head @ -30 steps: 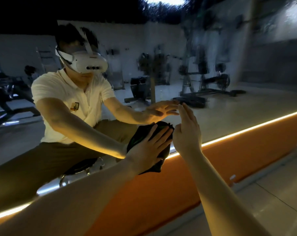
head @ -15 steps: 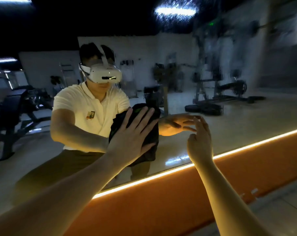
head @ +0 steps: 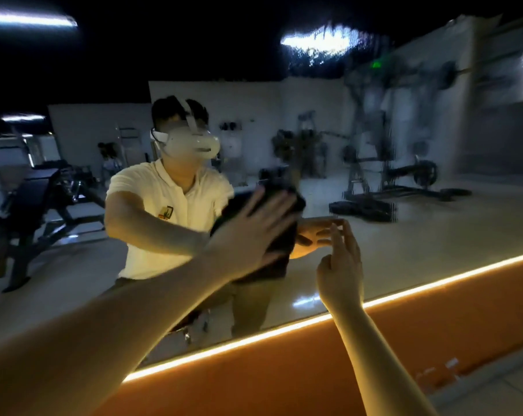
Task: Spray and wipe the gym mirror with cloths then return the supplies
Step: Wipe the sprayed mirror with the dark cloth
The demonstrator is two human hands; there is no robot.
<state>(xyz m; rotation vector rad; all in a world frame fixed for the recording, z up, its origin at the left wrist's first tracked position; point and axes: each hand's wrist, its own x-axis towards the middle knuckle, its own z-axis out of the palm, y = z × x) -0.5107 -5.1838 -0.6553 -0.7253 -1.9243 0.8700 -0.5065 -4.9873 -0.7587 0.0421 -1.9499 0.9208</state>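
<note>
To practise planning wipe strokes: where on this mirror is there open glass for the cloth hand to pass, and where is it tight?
Open: mirror right of the right hand, above the light strip; also glass above the cloth. Tight: the gap between the left hand on the cloth and the right hand.

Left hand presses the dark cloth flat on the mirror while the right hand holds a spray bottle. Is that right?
Not quite. The right hand holds nothing: in the head view its open fingers reach to the mirror beside the cloth. The rest stands: the left hand presses the dark cloth flat on the mirror.
</note>
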